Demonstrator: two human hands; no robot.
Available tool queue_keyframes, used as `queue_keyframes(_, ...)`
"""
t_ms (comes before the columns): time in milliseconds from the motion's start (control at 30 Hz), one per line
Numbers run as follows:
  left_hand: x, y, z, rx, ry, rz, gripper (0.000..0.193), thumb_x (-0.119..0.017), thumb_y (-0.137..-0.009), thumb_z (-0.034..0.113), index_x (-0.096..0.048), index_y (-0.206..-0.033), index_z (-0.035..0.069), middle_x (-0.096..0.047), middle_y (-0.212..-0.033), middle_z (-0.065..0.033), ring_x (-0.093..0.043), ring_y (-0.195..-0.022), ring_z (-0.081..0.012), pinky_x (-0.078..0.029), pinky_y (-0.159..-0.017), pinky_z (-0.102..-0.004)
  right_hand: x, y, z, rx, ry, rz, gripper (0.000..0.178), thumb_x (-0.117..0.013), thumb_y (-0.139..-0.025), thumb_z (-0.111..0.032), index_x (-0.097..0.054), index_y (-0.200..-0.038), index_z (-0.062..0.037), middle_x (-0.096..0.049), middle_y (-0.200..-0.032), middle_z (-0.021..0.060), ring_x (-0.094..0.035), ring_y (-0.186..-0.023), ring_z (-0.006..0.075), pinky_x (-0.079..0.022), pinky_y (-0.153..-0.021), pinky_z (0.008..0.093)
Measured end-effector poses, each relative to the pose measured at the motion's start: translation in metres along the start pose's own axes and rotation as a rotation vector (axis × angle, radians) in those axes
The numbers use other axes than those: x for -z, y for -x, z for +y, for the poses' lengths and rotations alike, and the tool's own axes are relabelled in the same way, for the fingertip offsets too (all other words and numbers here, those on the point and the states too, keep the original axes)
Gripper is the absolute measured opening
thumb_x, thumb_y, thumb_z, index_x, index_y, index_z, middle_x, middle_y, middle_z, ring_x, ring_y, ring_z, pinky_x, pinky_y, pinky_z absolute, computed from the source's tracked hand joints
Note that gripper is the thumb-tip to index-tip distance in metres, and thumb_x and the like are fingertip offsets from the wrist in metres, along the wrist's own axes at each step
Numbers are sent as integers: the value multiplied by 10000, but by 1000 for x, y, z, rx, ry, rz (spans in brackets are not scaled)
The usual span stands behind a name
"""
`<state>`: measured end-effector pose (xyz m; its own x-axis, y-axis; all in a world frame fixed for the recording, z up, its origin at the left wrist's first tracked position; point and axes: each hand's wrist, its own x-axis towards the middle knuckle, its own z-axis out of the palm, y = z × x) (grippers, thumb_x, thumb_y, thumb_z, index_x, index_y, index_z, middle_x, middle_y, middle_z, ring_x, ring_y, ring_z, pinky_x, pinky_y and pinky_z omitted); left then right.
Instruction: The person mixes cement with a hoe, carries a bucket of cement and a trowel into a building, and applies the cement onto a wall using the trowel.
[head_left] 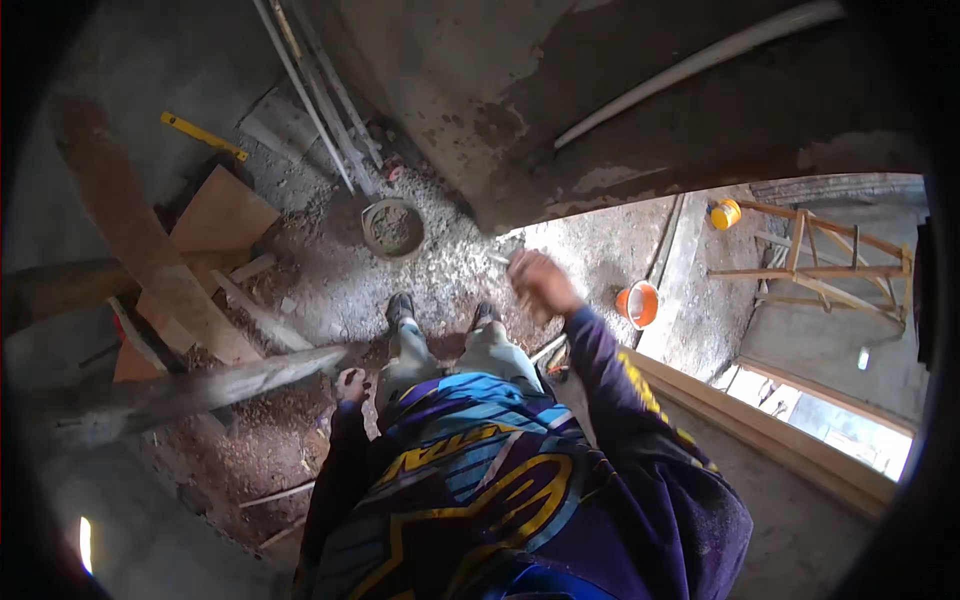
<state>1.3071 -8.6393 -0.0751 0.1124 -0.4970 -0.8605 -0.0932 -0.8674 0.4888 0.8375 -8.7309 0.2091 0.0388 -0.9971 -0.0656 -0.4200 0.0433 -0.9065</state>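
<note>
Beside the wall edge (520,215), right fingers (535,280) clasp a tool; left hand (350,385) fisted.

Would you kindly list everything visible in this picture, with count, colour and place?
mortar pan: one, grey, on the rubble floor ahead of the feet
orange bucket: one, orange, on the floor right of the raised hand
yellow bucket: one, yellow, upper right beside the wooden frame
wooden frame: one, light brown, upper right
level: one, yellow, upper left on the floor
pipes: several, pale grey, leaning at top centre
wooden beam: one, grey-brown, lying across the left
shoes: two, dark, on the rubble
left hand: one, resting on the beam's end
right hand: one, raised, fingers closed round a thin tool
</note>
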Motion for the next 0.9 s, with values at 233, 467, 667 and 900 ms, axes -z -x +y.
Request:
queue_keyframes(233, -5, 34, -25, -731, -691, -117, 246, -659, -842, 289, -670, -937, 62, -686, -890, -66, -654, -747, -191, -525, -648, -349, 155, -24, -80, -9, -278, 236, 333, -514, -877, -64, -552, -1196, 23, -632, -887, 53, -524, -610, 63, -408, -507, 189)
queue_keyframes(467, -27, 18, 4, 56, 80, -177, 233, -671, -856, 213, -578, -1045, 114, -629, -860, -36, -644, -752, -191, -486, -542, -318, 65, -18, -13, -327, 63, 280, 279, -601, -891, -164, -581, -1118, -1, -685, -889, 123, -649, -745, 237, -517, -711, 360)
queue_keyframes(667, -27, 12, 13, -40, -8, -37, 277, -696, -846, 257, -568, -1072, 160, -623, -888, -35, -646, -704, -206, -481, -494, -327, -4, 35, 124, -410, 590, 254, 241, -644, -837, -211, -557, -953, -19, -648, -870, 231, -627, -840, 430, -492, -736, 482)
queue_keyframes(900, 5, 1, -2, 145, -38, -191, 354, -679, -858, 312, -522, -1135, 159, -593, -901, -52, -613, -697, -206, -452, -514, -346, 22, 20, 121, -469, 569, 367, 300, -617, -819, -157, -487, -1058, -30, -630, -949, 253, -607, -903, 439, -486, -755, 476)
